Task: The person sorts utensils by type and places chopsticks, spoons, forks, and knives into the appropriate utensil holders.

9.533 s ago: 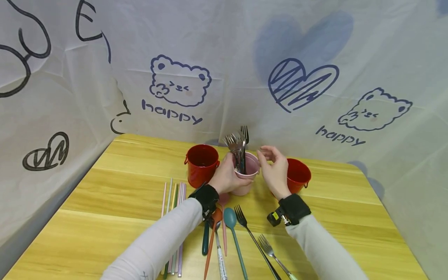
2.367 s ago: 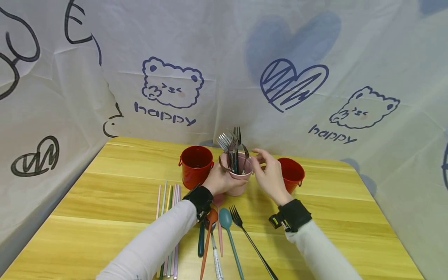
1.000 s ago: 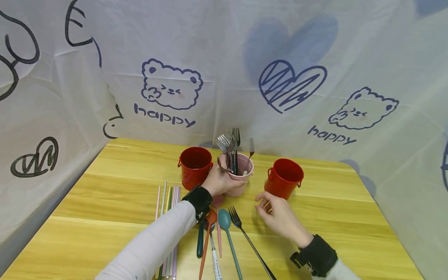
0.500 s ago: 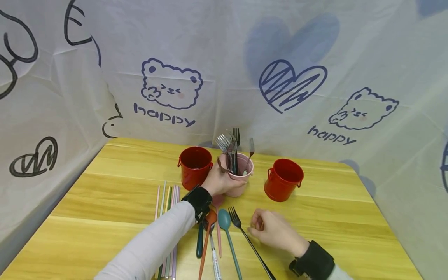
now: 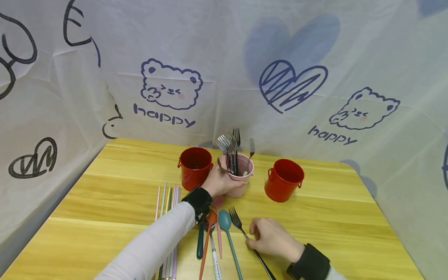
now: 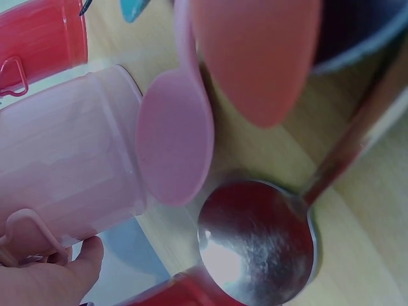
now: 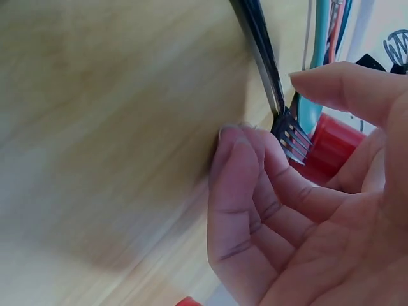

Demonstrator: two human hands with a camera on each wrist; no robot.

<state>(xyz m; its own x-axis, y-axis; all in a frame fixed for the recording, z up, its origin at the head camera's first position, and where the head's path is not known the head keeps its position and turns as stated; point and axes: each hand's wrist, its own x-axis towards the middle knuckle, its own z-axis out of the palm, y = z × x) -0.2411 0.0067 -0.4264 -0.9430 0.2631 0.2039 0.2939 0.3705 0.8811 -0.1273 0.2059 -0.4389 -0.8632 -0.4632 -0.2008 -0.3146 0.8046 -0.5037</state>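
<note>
My left hand (image 5: 217,181) grips the pink bucket (image 5: 238,190) by its rim. Several forks (image 5: 230,147) stand in that bucket, tines up, and one fork (image 5: 251,147) leans apart at its right side. My right hand (image 5: 274,238) is at the handle of a black fork (image 5: 235,218) lying on the table. In the right wrist view the thumb is apart from the loosely bent fingers, with the black fork (image 6: 85,6) beyond them on the tabletop. Spoons lie left of it: a teal spoon (image 5: 224,219), an orange spoon (image 5: 211,217) and a pink spoon (image 6: 175,137).
Red buckets stand on either side of the pink one, a left bucket (image 5: 192,175) and a right bucket (image 5: 281,190). Several chopsticks (image 5: 174,198) lie at the left. A metal spoon (image 6: 255,242) shows in the left wrist view. White cloth (image 5: 231,77) hangs behind the table.
The silver fork that lay right of the black fork now stands in the pink bucket. My right hand has left the bucket and come down to the black fork. The left hand stays.
</note>
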